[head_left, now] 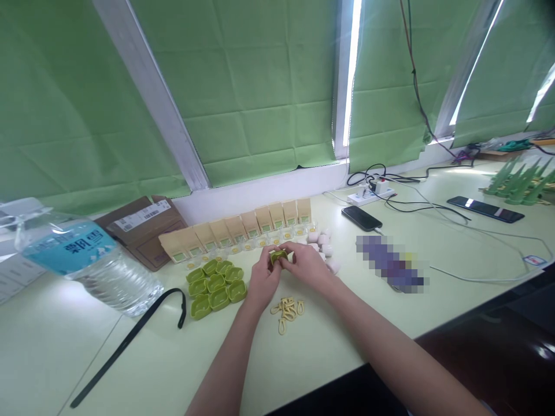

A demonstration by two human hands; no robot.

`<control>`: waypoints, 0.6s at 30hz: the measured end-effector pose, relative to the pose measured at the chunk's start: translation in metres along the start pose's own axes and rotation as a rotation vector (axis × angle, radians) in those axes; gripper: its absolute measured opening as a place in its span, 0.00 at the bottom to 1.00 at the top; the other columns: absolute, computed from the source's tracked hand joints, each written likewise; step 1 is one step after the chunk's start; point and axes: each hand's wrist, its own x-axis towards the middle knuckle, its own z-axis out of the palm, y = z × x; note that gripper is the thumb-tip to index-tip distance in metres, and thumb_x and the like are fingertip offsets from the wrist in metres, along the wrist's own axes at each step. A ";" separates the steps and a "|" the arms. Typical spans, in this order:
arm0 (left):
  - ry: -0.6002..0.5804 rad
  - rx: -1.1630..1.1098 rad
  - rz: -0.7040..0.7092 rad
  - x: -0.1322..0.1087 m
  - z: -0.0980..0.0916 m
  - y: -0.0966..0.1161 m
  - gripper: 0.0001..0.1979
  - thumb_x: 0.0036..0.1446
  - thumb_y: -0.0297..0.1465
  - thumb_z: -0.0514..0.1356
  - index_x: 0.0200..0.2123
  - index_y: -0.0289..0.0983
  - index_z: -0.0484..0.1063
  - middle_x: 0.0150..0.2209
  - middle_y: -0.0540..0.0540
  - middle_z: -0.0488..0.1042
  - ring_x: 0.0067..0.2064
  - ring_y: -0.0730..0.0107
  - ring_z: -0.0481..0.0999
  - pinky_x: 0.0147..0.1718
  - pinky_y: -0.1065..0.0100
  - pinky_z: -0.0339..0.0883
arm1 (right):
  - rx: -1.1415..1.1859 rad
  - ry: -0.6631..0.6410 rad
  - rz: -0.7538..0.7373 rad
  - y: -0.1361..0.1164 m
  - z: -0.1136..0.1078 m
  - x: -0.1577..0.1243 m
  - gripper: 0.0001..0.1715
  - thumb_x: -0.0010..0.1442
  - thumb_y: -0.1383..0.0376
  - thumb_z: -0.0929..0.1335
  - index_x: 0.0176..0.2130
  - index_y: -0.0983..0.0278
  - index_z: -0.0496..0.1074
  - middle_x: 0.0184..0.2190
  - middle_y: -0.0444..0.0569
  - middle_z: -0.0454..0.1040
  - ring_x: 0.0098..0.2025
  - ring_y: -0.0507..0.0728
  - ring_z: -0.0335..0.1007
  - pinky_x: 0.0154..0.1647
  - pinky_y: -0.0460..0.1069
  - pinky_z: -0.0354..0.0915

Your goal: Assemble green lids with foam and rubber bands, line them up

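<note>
Above the middle of the table, my left hand (263, 276) and my right hand (306, 263) meet, both with closed fingers around a small green cup (278, 254). Its inside is partly hidden by my fingers. Left of my left hand, several matching green cups (215, 283) sit grouped in rows. A small pile of pale yellow loops (288, 312) lies between my forearms. Just beyond my right hand is a cluster of whitish-pink rounded pieces (326, 249), partly covered by it. Behind my hands stands a row of brown paper packets (238, 226) with small clear, yellow-centred pieces (235, 249) before them.
A large water bottle (95, 260) leans at left, near a cardboard box (151, 234) and a black strap (130, 335). To the right are a phone (362, 218), a power strip (370, 196) with cables, another phone (485, 209) and green spiky pieces (518, 182).
</note>
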 end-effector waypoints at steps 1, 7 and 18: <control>0.000 0.002 0.002 0.000 0.000 0.000 0.12 0.61 0.32 0.53 0.48 0.43 0.65 0.32 0.51 0.75 0.28 0.72 0.69 0.29 0.71 0.60 | 0.001 0.000 0.000 0.000 0.000 0.000 0.14 0.60 0.64 0.68 0.47 0.57 0.75 0.42 0.45 0.80 0.33 0.54 0.72 0.33 0.48 0.62; -0.001 0.019 0.011 -0.001 -0.001 0.002 0.11 0.61 0.33 0.53 0.48 0.43 0.65 0.30 0.52 0.74 0.27 0.72 0.68 0.29 0.71 0.60 | 0.001 0.007 0.001 0.000 0.000 0.000 0.14 0.59 0.65 0.68 0.46 0.57 0.75 0.41 0.44 0.80 0.33 0.54 0.72 0.33 0.48 0.62; 0.007 0.021 0.008 0.000 0.000 -0.001 0.11 0.61 0.33 0.53 0.47 0.43 0.65 0.30 0.51 0.75 0.27 0.71 0.69 0.28 0.71 0.60 | 0.004 0.003 0.000 0.000 -0.001 0.000 0.13 0.60 0.65 0.68 0.46 0.57 0.75 0.41 0.44 0.80 0.32 0.53 0.72 0.32 0.47 0.62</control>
